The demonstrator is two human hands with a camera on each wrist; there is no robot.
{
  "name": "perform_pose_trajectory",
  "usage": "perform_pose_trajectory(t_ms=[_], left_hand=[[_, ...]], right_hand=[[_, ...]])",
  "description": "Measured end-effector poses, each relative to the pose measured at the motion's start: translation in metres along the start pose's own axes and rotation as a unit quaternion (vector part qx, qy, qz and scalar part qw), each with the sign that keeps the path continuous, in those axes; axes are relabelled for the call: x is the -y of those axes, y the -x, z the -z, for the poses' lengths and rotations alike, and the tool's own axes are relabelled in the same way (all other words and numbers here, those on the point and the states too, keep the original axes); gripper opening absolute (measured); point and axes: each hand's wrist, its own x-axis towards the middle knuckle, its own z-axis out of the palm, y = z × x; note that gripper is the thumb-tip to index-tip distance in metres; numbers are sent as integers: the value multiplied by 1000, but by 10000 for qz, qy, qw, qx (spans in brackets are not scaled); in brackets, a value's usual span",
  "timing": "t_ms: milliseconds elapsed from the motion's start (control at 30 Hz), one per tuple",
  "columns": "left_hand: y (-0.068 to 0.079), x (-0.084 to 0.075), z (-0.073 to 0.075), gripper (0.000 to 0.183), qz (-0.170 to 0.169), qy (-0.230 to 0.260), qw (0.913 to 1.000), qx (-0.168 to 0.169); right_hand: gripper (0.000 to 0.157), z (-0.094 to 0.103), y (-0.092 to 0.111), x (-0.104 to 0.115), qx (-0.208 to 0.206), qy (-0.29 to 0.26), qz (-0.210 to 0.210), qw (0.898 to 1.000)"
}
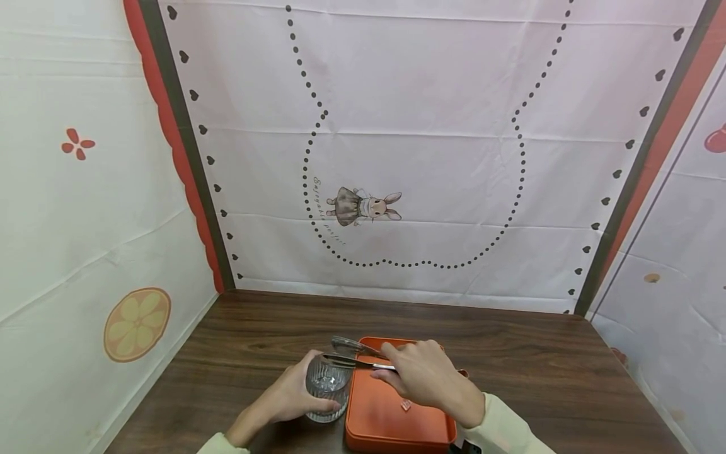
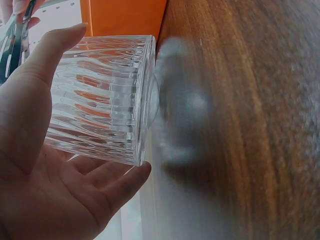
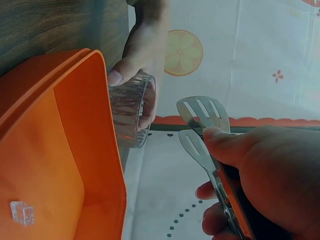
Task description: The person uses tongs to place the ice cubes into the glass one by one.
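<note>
My left hand [image 1: 292, 391] grips a clear ribbed drinking glass [image 1: 328, 394], thumb on one side and fingers round the other. In the left wrist view the base of the glass [image 2: 100, 95] is right at the wooden tabletop. Metal serving tongs with slotted ends [image 3: 220, 117] are held in my right hand [image 1: 425, 375], their two arms apart with nothing between them. In the head view the tips of the tongs [image 1: 346, 362] overlap the rim of the glass. One clear ice-like cube [image 3: 22, 213] lies on the floor of the orange box [image 1: 371, 410] beneath my right hand.
The orange box stands just right of the glass on a dark wood table [image 1: 255, 321]. Printed cloth walls [image 1: 420, 157] rise at the back and along both sides. A small dark object [image 1: 466, 448] shows by my right sleeve.
</note>
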Motion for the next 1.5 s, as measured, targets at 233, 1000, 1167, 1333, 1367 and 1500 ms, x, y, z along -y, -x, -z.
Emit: perform_pose_trajectory(t_ms=[233, 1000, 1167, 1333, 1367, 1500], left_hand=[[0, 1, 0, 93, -179, 48, 9998, -76], [1, -3, -2, 99, -36, -73, 9998, -171], [1, -2, -2, 97, -56, -42, 9998, -176], [1, -3, -2, 96, -86, -18, 9998, -168], [1, -3, -2, 94, -111, -17, 9998, -176], [1, -3, -2, 89, -245, 47, 9995, -206]], right_hand=[[40, -1, 8, -8, 130, -3, -209, 9997], [40, -2, 41, -32, 30, 233, -460, 9987], [42, -1, 49, -38, 158, 267, -559, 9980], [39, -1, 56, -43, 182, 340, -639, 9972], [39, -1, 56, -44, 165, 350, -641, 9972], [39, -2, 61, -46, 205, 326, -648, 9972]])
